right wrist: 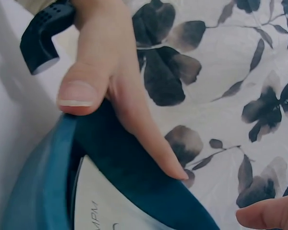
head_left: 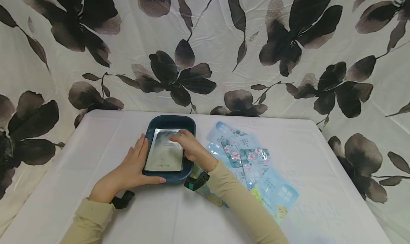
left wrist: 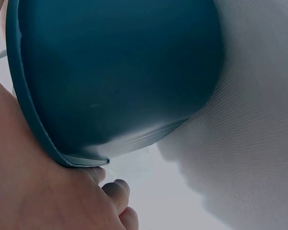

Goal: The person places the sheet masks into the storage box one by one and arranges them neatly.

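A pale grey-green foil sachet (head_left: pixel 164 155) lies in a dark blue plastic tray (head_left: pixel 169 118), printed face up. My left hand (head_left: pixel 132 165) rests along the tray's left side, its fingers straight and its thumb stretched along the front rim. The left wrist view has the tray's side wall (left wrist: pixel 120 72) close up, with the hand against the rim. My right hand (head_left: pixel 192 146) reaches over the tray's right side, fingertips at the sachet's upper right part. In the right wrist view a fingertip (right wrist: pixel 266 213) of it shows beyond the rim; its other fingers are outside that view.
Several light blue sachets with flower prints (head_left: pixel 254 162) lie overlapping on the white table (head_left: pixel 320 187), right of the tray. Another sachet (head_left: pixel 208 194) lies partly under the right forearm. Behind the table hangs a floral cloth (head_left: pixel 224 52).
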{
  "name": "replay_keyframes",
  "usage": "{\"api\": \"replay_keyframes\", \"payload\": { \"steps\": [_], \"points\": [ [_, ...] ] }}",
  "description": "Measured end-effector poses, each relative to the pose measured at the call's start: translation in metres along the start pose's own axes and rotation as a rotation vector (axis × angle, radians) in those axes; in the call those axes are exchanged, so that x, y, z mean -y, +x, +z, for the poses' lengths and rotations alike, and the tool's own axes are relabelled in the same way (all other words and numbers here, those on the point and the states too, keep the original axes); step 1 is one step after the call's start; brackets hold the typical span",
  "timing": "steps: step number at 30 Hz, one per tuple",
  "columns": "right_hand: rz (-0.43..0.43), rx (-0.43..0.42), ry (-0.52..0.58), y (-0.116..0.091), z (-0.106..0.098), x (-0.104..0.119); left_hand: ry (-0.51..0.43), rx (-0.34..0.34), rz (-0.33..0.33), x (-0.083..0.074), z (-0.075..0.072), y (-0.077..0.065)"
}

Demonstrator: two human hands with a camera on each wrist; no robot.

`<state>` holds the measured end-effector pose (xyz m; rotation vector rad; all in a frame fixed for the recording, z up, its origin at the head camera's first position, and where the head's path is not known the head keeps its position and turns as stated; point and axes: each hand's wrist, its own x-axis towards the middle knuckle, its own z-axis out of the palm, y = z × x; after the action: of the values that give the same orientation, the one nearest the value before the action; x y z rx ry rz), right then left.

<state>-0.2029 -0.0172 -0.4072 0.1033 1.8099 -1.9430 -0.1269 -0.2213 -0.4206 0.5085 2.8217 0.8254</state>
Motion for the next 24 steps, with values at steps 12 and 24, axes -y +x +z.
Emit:
{"api": "replay_keyframes", "payload": {
  "steps": [12,24],
  "points": [
    [-0.029,0.044,0.096,-0.003,0.0,0.0,-0.001,0.002,0.006,0.004,0.002,0.0],
    [-0.142,0.104,-0.078,-0.031,-0.02,0.028,0.006,0.0,0.006,0.004,0.0,-0.002]
  ]
}}
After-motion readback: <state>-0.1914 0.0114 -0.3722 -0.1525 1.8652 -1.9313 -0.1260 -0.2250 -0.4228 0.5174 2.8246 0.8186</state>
